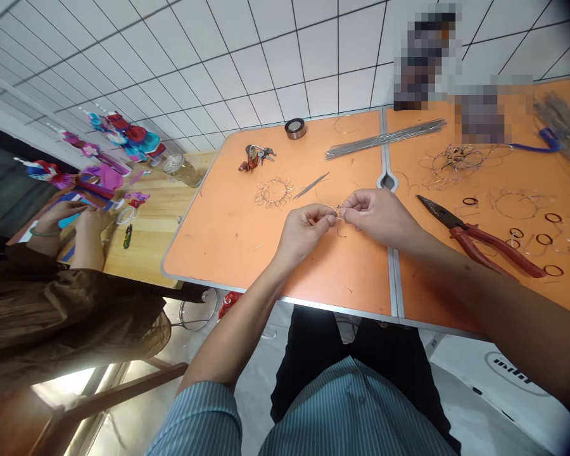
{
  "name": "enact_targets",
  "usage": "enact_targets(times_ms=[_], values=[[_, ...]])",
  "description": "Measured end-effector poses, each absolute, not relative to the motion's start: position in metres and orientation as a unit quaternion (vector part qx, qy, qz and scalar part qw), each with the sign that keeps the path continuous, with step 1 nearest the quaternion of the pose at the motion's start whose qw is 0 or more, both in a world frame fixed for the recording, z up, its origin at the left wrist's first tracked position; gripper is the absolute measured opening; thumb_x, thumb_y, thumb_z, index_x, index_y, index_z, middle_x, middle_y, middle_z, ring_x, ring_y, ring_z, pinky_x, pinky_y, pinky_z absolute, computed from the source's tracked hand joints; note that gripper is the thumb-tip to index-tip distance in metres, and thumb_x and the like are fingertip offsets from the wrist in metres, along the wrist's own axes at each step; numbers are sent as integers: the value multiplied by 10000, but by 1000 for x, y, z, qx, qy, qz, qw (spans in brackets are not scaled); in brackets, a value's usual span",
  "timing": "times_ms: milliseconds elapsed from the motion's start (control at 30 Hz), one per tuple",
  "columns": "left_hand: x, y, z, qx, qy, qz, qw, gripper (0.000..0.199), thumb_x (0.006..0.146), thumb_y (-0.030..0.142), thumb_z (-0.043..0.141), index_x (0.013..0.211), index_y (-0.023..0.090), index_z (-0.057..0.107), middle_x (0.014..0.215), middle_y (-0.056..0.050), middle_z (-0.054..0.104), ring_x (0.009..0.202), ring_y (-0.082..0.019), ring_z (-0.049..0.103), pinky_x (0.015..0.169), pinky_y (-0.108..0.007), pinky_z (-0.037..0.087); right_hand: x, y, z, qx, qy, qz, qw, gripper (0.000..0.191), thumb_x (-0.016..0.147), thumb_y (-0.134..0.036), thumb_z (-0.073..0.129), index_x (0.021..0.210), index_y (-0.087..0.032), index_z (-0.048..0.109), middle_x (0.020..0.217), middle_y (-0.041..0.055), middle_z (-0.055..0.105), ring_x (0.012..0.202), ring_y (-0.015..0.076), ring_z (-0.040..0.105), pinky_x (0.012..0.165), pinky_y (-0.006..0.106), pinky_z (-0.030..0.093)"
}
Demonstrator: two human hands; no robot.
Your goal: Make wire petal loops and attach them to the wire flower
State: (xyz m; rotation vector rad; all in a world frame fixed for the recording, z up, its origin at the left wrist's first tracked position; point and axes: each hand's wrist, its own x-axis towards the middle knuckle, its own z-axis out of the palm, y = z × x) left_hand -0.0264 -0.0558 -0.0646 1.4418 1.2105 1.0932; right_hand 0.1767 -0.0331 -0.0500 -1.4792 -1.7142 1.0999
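Thin copper-coloured wire (341,229) runs between my fingertips, over the orange table (237,253). My left hand (308,229) pinches it from the left, and my right hand (373,214) pinches it from the right, the fingertips almost touching. The wire's exact shape is partly hidden by the fingers. Left of my hands lies a flower-like ring of looped wire (273,192), with a pair of thin metal pieces (312,185) beside it. Behind them, straight silver wires (384,139) lie in a bundle across the table's seam.
Red-handled pliers (479,237), small dark rings (544,239) and tangled wire (456,161) lie at right. Keys (261,154) and a tape roll (295,128) sit toward the wall. At left, another person's hands (83,218) work at a wooden table (159,234).
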Motion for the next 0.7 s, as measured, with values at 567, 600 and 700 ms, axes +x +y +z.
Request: enact_targets(times_ms=[567,600,700], values=[[-25,-62,-64,555,476,499,465,218,886,406,869,831,202,815,793,-30,795,768,-156,682,802,-310,506,170,-46,-43,-517,-660,411,359,162,889,-291,678,860,-155,761,733,10,689,653,100,571,630,259,371],[-24,-63,-64,548,474,508,465,212,887,404,867,840,204,818,797,-30,797,771,-155,685,801,-309,503,169,-47,-41,-511,-652,419,372,143,877,-267,667,845,-153,747,734,8,683,653,97,574,632,256,371],[-18,-68,-64,521,468,534,475,203,887,399,859,837,208,811,800,-29,792,773,-149,676,793,-302,491,167,-48,-39,-495,-618,461,401,117,853,-229,653,815,-145,725,729,11,669,655,92,574,636,249,379]])
